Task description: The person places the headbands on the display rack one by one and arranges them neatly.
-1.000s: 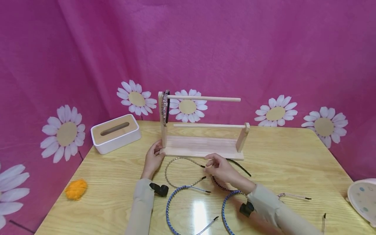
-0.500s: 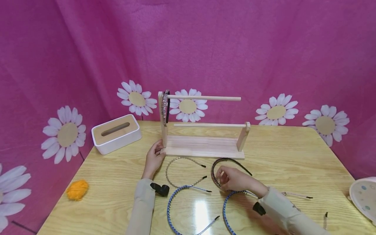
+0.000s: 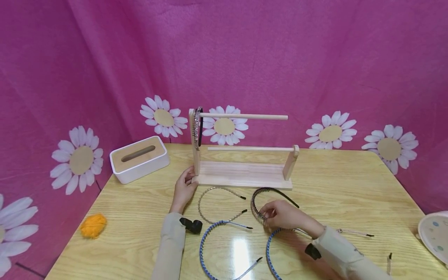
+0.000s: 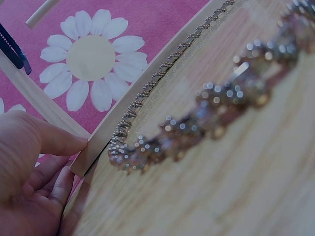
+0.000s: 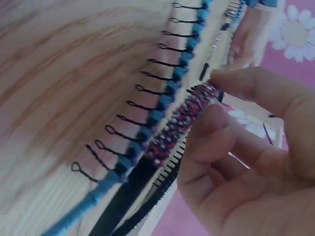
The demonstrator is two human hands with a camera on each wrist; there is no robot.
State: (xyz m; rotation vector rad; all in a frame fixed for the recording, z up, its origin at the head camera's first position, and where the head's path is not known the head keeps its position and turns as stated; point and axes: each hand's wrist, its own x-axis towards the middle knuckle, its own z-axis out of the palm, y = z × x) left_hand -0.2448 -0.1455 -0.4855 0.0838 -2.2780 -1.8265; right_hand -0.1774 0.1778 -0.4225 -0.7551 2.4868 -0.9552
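At the left end of the wooden headband rack (image 3: 241, 175), my left hand (image 3: 183, 191) holds the corner of the base, thumb (image 4: 64, 142) on its edge and fingers bent below. My right hand (image 3: 284, 214) pinches a dark headband with red and white beads (image 5: 179, 125) between thumb and fingers; the headband's near part is hidden by the hand. Beside that hand lies a blue-wrapped headband (image 3: 268, 252). A gold beaded headband (image 4: 162, 142) lies near my left hand. Sparkly and dark headbands (image 3: 197, 130) hang on the rack's upper rod, against the left upright.
Another blue headband (image 3: 202, 249) lies at the front. A white tissue box (image 3: 141, 165) with a wooden lid stands back left. An orange yarn bundle (image 3: 93, 226) lies at the left. A round pale object (image 3: 435, 235) sits at the right edge. More headband ends lie at the right.
My right hand has moved right and toward me, from beside the gold headband to the dark headband, and now pinches it. My left hand stays at the rack's base.
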